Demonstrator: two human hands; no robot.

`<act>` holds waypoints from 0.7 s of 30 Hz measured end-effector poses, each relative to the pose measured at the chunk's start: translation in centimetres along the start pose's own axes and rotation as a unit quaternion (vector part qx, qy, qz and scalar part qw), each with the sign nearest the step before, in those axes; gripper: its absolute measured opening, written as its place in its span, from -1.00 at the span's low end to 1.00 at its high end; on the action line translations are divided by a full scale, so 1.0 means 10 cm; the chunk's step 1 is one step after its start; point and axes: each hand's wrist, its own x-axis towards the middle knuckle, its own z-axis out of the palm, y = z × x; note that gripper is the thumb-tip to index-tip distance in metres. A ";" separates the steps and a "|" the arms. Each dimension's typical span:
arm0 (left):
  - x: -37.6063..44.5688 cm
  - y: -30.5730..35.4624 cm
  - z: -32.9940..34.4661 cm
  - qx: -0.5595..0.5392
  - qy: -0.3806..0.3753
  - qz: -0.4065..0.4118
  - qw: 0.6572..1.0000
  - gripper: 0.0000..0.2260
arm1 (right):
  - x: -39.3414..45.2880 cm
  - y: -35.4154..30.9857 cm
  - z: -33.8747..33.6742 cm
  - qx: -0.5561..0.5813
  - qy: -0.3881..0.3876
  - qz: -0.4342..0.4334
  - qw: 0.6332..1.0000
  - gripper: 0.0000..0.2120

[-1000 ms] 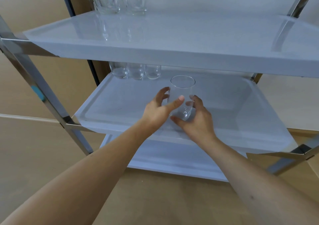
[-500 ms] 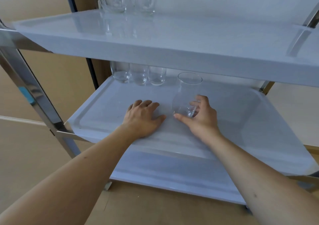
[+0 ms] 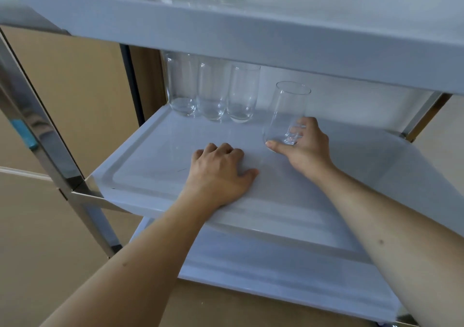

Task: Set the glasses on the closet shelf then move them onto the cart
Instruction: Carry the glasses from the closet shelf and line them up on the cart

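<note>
- Glass (image 3: 286,112): clear, colourless.
- Three glasses (image 3: 213,93) at the back: clear, colourless.
- Tray (image 3: 155,168): plain pale grey-white.
- Frame (image 3: 37,136): shiny silver, with a teal patch (image 3: 26,136).
- Floor (image 3: 37,239): plain tan.
- Top tray (image 3: 226,30): pale grey-white.

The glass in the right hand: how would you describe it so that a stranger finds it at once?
Look at the middle shelf of the cart. Three glasses stand in a row at its back left. The glass stands apart to their right, nearer the front, tilted, with the right hand gripping its base.
</note>
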 end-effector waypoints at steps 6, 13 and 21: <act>0.03 0.01 0.01 -0.005 0.011 -0.001 1.000 -0.53 | 0.35 0.03 0.17 -0.002 0.024 0.005 1.000 -0.13; 0.06 0.02 0.03 -0.004 0.018 0.003 1.000 -0.55 | 0.65 0.05 0.28 -0.014 0.027 -0.006 1.000 -0.10; 0.06 0.03 0.04 0.002 0.017 0.006 1.000 -0.56 | 0.86 0.02 0.39 -0.054 0.029 -0.003 0.998 -0.12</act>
